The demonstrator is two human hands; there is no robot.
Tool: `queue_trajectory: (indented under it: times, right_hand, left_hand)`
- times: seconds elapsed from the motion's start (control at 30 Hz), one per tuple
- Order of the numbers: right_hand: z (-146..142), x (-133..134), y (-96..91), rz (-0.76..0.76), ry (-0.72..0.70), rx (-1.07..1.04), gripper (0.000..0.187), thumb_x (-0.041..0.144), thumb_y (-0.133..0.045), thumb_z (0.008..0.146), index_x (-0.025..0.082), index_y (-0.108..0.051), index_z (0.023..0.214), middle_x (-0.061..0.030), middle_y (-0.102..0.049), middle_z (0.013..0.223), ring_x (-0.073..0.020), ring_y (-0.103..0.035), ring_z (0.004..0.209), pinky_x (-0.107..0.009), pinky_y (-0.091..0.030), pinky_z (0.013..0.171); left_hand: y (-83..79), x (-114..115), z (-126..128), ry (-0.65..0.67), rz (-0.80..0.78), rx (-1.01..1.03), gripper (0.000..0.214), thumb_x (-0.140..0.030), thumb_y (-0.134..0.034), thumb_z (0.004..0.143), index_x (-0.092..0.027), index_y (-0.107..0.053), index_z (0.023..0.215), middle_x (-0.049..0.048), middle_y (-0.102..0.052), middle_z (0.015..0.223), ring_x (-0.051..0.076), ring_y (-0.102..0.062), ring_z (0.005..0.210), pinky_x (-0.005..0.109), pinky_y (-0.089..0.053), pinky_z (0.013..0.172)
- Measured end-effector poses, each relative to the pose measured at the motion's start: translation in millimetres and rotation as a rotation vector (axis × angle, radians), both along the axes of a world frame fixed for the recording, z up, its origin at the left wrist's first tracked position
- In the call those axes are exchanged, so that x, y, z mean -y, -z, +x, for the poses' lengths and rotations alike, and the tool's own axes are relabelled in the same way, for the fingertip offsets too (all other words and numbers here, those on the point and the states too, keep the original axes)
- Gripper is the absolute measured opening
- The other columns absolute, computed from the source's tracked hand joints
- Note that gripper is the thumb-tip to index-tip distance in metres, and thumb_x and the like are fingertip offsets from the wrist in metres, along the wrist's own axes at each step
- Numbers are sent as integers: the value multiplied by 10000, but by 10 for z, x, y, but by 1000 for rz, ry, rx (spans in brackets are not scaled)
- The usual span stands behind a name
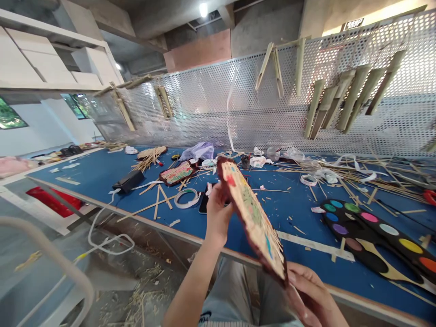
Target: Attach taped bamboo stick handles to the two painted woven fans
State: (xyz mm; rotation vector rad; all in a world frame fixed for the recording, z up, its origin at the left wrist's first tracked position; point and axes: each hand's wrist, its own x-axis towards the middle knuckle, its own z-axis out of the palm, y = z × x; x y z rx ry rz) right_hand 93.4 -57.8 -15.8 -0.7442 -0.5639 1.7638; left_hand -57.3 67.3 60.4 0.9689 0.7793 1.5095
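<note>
You hold a painted bamboo panel (254, 219) tilted across your view, above the front edge of the blue workbench (102, 181). It sits at such a slant that its painted design is hard to make out. Your left hand (218, 213) closes on its upper part, with the fingertips hidden behind the panel. Your right hand (306, 295) clasps the lower end, fingers pressed together beneath it (the bottom of the frame cuts off part of that hand). Just behind your left hand, a dark phone (203, 203) is mostly hidden, beside a white tape roll (186, 198). Off to the right lies a palette-shaped board (361, 231) with coloured circles, partly cut off by the frame
</note>
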Motion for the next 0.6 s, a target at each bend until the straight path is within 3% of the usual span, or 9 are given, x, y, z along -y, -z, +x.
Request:
queue_trajectory:
  times: [0.1,0.17,0.23,0.3,0.37,0.47,0.6]
  right_hand:
    - [75,-38,-70,7,-31,-54,256,364,-773,684,124,-735,764,36,-468,339,38,-153,269,-120,-94,319]
    - [139,-59,-125,13,-26,-42,219,338,-772,688,150,-750,797,27,-495,368,42,-161,285,-108,-127,331]
    - [204,-81,-178,18,-15,-3,195,328,-763,700,169,-756,813,17,-517,401,45,-166,302,-96,-151,339]
    - [264,-111,-224,20,-14,31,199,329,-770,689,173,-758,812,24,-500,409,44,-156,314,-92,-162,336]
    - [320,-150,-261,22,-20,70,207,328,-779,672,166,-757,799,38,-463,405,41,-140,323,-94,-164,331]
    - [419,-213,-311,38,-7,153,229,327,-783,657,161,-760,814,36,-462,420,40,-148,328,-114,-169,340]
    - [563,-261,-433,60,69,312,305,361,-803,615,154,-763,835,-5,-529,457,35,-228,309,-143,-106,348]
  left_hand:
    - [-156,-160,-94,-214,392,-307,736,-375,-846,549,-248,-531,1202,89,-466,1399,266,-360,1350,389,-226,1135]
    - [-363,-274,-178,-242,559,-515,888,-372,-865,506,-234,-463,1286,124,-360,1477,297,-263,1397,434,-171,1147]
    - [-597,-369,-250,-104,643,-661,858,-372,-844,548,-245,-460,1304,119,-354,1486,317,-252,1400,461,-196,1134]
    - [-799,-437,-291,92,670,-773,749,-328,-824,591,-238,-517,1268,118,-474,1399,338,-373,1333,466,-305,1079]
    - [-933,-481,-300,186,687,-816,667,-295,-821,587,-201,-584,1204,122,-598,1247,352,-507,1212,456,-405,994]
    - [-1021,-513,-281,214,746,-829,654,-258,-823,566,-163,-609,1177,127,-650,1145,343,-590,1097,445,-456,933]
    - [-1052,-523,-257,202,826,-848,807,-241,-839,537,-163,-522,1275,146,-590,1237,337,-560,1131,432,-425,969]
